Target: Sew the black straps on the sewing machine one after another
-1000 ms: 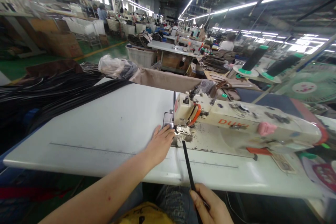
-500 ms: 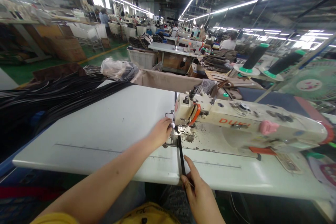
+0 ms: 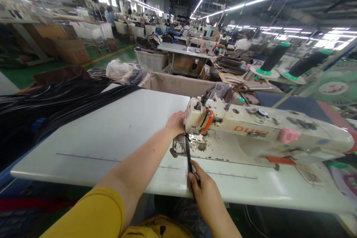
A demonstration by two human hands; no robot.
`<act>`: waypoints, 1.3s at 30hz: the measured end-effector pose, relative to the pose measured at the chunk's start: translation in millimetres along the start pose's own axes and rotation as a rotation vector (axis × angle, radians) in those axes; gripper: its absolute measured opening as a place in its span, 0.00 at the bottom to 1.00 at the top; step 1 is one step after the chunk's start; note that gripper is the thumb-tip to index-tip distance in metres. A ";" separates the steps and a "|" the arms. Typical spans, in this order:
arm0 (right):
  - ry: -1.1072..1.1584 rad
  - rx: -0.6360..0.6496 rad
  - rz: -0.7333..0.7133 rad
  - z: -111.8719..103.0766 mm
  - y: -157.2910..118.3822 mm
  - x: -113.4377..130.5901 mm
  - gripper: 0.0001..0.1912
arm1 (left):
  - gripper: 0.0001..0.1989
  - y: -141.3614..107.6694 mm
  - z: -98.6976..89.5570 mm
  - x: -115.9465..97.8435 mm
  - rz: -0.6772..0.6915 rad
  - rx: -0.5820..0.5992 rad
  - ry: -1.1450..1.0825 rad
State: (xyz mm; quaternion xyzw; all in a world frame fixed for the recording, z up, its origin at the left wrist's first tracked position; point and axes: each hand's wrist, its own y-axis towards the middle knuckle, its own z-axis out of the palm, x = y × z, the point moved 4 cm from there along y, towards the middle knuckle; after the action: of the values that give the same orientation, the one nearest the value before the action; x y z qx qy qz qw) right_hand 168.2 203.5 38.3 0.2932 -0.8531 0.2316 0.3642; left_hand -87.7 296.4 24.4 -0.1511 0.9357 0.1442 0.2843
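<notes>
A white sewing machine (image 3: 251,126) with orange lettering stands on the pale table (image 3: 111,130). A narrow black strip (image 3: 187,148) runs from under its needle area toward the table's front edge. My right hand (image 3: 205,187) pinches the strip near that edge, between thumb and fingers. My left hand (image 3: 176,122) is at the left side of the machine head, behind the needle area; its fingertips are partly hidden by the machine, and I cannot see what they hold.
Long black strips (image 3: 69,104) lie in a heap over the table's left back corner. Behind the table is a beige cloth-lined bin (image 3: 181,83). Two dark thread cones (image 3: 275,59) stand at the back right, near a green fan (image 3: 333,88).
My left hand has moved away from me, to behind the needle area, with its arm reaching further in. My right hand has moved slightly forward and left along with the strip.
</notes>
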 end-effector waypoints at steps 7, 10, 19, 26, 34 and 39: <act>-0.032 -0.014 -0.006 3.8 0.5 -1.6 0.29 | 0.20 -2.8 -1.7 3.5 0.020 0.003 -0.063; -0.064 -0.010 0.004 5.3 2.7 -1.1 0.28 | 0.15 -2.9 -2.9 3.2 0.032 -0.007 -0.093; -0.107 -0.027 0.028 1.9 7.9 2.7 0.27 | 0.16 0.1 -5.6 5.7 0.023 -0.049 -0.196; -0.160 -0.111 -0.037 3.6 11.8 -0.7 0.25 | 0.09 -0.9 -5.0 11.5 0.005 -0.103 -0.327; -0.135 -0.289 -0.179 -8.8 3.9 7.2 0.20 | 0.10 -7.1 -10.6 30.1 -0.251 -0.302 -0.584; 0.036 -0.357 -0.254 -14.5 1.4 17.9 0.16 | 0.14 -28.7 -11.1 34.0 -0.379 -0.367 -0.851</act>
State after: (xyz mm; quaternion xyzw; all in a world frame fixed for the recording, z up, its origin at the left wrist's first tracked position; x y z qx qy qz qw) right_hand 164.2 207.4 60.7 0.3250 -0.8300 0.0343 0.4520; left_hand -109.6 259.4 8.4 -0.2936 0.6522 0.3012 0.6306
